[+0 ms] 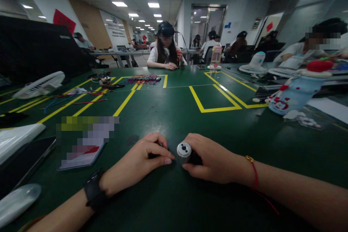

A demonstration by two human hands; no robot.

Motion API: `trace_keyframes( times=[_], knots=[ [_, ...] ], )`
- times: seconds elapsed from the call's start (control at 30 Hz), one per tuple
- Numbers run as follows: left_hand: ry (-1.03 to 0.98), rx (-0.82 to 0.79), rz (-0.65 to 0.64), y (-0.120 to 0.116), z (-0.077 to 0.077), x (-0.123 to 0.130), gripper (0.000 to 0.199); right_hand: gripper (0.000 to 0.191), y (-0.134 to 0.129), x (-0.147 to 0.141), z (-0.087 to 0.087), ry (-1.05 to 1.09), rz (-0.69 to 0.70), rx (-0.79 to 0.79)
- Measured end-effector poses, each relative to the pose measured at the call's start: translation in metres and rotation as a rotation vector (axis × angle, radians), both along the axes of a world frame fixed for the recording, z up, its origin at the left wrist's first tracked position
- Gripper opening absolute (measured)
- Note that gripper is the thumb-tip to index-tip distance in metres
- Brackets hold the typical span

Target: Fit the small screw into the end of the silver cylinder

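My right hand (209, 157) is wrapped round a silver metal cylinder (184, 151), whose round end with small dark holes faces up. Just left of it, my left hand (148, 154) has its fingers curled, with thumb and fingertips close together beside the cylinder. Whatever the left fingers pinch, if anything, is too small and hidden to name. Both hands are low over the dark green table (163, 119). The left wrist wears a black watch and the right wrist a red string.
A plastic-covered card (81, 156), a white mouse (20, 203) and a white fan (40, 85) are at left. Coloured wires (144, 79) lie farther back. At right stand a blue bottle (296, 92) and more fans. A person (165, 52) sits across the table.
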State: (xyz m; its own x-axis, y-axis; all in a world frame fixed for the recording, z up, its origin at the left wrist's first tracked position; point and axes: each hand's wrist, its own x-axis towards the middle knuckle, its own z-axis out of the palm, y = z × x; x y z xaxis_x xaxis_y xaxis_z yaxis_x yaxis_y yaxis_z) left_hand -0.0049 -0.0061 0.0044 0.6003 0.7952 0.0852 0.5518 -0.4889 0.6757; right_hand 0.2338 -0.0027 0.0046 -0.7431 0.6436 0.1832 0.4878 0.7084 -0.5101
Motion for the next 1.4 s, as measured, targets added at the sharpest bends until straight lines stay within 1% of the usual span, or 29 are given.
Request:
trace_keyframes(
  times=[0.1, 0.2, 0.27, 0.37, 0.4, 0.43, 0.5, 0.67, 0.77, 0.83, 0.9, 1.0, 1.07, 1.1, 1.33, 1.4],
  knots=[
    [-0.013, -0.007, -0.006, 0.001, 0.0, -0.001, 0.014, 0.026, 0.0, 0.0, 0.0, 0.0, -0.001, 0.002],
    [-0.062, -0.055, 0.048, 0.003, 0.004, -0.003, 0.018, 0.025, 0.0, 0.0, 0.0, 0.007, 0.002, 0.002],
    [-0.111, -0.085, 0.15, 0.004, 0.007, -0.004, 0.021, 0.025, 0.0, 0.0, 0.001, 0.014, 0.007, -0.001],
    [-0.197, -0.118, 0.365, 0.006, 0.007, -0.006, 0.024, 0.025, 0.0, 0.0, 0.002, 0.016, 0.005, -0.008],
    [-0.227, -0.132, 0.417, 0.007, 0.006, -0.007, 0.026, 0.025, 0.0, 0.0, 0.002, 0.013, 0.003, -0.01],
    [-0.256, -0.144, 0.449, 0.008, 0.004, -0.008, 0.028, 0.025, 0.0, 0.0, 0.002, 0.011, 0.002, -0.01],
    [-0.304, -0.154, 0.466, 0.009, 0.001, -0.008, 0.031, 0.024, 0.0, 0.0, 0.001, 0.01, 0.001, -0.009],
    [-0.317, -0.186, 0.457, 0.01, -0.002, -0.009, 0.033, 0.023, 0.0, 0.0, 0.001, 0.012, 0.007, -0.007],
    [-0.309, -0.192, 0.452, 0.011, 0.0, -0.009, 0.029, 0.023, 0.0, 0.0, 0.002, 0.011, 0.008, -0.009],
    [-0.261, -0.175, 0.425, 0.01, 0.001, -0.009, 0.025, 0.024, 0.0, 0.0, 0.001, 0.008, 0.004, -0.01],
    [-0.179, -0.117, 0.346, 0.009, 0.002, -0.009, 0.025, 0.024, 0.0, 0.0, 0.001, 0.008, 0.004, -0.007],
    [-0.055, -0.011, 0.122, 0.004, 0.005, -0.006, 0.025, 0.026, 0.001, 0.0, -0.001, 0.011, 0.001, -0.003],
    [-0.016, 0.003, 0.016, 0.0, 0.008, -0.004, 0.024, 0.025, 0.001, 0.0, -0.001, 0.013, 0.003, -0.005],
    [-0.007, 0.0, -0.009, -0.001, 0.01, -0.002, 0.023, 0.026, 0.001, 0.0, -0.001, 0.017, 0.003, -0.006],
    [0.004, -0.012, -0.008, -0.004, 0.01, 0.003, 0.006, 0.026, 0.0, -0.001, 0.0, 0.027, -0.003, -0.007],
    [-0.038, -0.006, 0.02, -0.004, 0.011, 0.004, 0.007, 0.025, 0.0, -0.001, 0.0, 0.023, -0.004, -0.007]
  ],
)
